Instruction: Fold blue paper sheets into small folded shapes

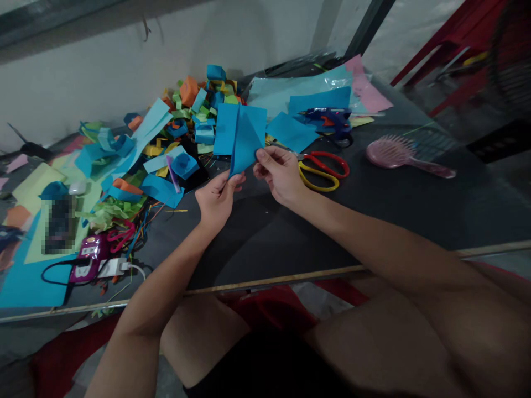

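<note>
A folded sheet of blue paper [249, 135] is held up over the dark table between both hands. My left hand [219, 196] pinches its lower corner. On the right edge, my right hand [280, 171] grips the paper between thumb and fingers. Just right of that hand lie scissors [326, 171] with one red and one yellow handle loop, their blades partly hidden. Behind the held sheet is another blue paper piece [224, 128]. A flat blue sheet [292, 131] lies beyond my right hand.
Several folded paper pieces [188, 91] are heaped at the back. A blue glue gun [332, 119] and pink hairbrush [392, 152] lie to the right. At left are a purple power strip [89, 255], a white charger [113, 267] and cables. A wooden edge [274, 279] borders the table's front.
</note>
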